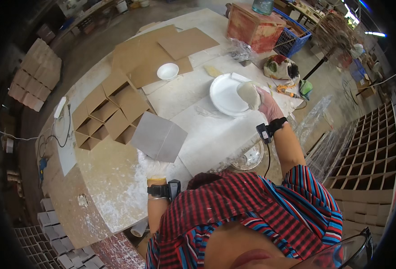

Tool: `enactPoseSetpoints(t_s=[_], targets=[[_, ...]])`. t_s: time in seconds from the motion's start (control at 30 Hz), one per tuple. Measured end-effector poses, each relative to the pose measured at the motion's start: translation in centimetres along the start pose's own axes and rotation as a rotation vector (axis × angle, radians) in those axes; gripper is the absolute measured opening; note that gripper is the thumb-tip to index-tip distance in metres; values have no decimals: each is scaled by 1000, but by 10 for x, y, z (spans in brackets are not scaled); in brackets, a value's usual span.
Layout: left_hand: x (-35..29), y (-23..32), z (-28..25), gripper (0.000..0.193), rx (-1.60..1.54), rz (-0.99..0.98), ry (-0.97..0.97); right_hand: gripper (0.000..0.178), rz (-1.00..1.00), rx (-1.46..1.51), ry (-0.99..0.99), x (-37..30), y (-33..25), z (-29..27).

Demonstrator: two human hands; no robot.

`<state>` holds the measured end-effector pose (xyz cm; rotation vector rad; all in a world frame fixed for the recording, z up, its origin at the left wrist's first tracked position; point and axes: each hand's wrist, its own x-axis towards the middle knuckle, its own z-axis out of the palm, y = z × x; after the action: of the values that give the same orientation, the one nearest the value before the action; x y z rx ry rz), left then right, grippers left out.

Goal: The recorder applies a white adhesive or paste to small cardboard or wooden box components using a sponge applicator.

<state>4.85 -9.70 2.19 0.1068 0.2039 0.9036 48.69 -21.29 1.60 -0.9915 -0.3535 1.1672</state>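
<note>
My left hand [152, 167], in a thin clear glove, holds a grey cardboard box [159, 136] from below. Its fingers are mostly hidden beneath the box, whose closed faces point up toward me. Farther right, my gloved right hand [270, 106] grips a pale, off-white, rounded pad [249, 95]; whether it is a sponge or a soft brush I cannot tell. The pad is over the right side of a round white dish [222, 101], which has a white surface inside. Several open brown cardboard boxes [103, 112] stand grouped just beyond my left hand.
Brown cardboard sheets [139, 49] and a small white bowl [168, 71] lie at the table's far side. A red box [254, 29], a blue crate [292, 40] and a standing fan [339, 36] are at the far right. A divided rack [364, 152] stands right. Stacked cartons [36, 74] sit left.
</note>
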Motion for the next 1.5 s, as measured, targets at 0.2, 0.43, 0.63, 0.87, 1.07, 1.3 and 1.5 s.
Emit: enactPoseSetpoints(t_s=[0.2,0.43,0.63,0.87,1.07,1.3,1.5], targets=[[16,-3,7,54,6,41,60,39,-19,12,-22,-23,15,84],[16,-4,38,52,237,100,135,47,-379,-890,-309,-81,36,209],[9,0,54,52,376,82,104,43,-1074,-1536,-526,-97,57,260],[5,13,34,51,322,56,11,46,-1126,-1495,-412,-93,59,261],[5,12,33,54,385,8,43,47,-1141,-1548,-484,-80,54,270],[11,16,26,58,433,-71,81,45,-1117,-1473,-896,-88,51,264],[12,10,20,48,373,-188,245,44,-1037,-1553,-395,-38,43,283]])
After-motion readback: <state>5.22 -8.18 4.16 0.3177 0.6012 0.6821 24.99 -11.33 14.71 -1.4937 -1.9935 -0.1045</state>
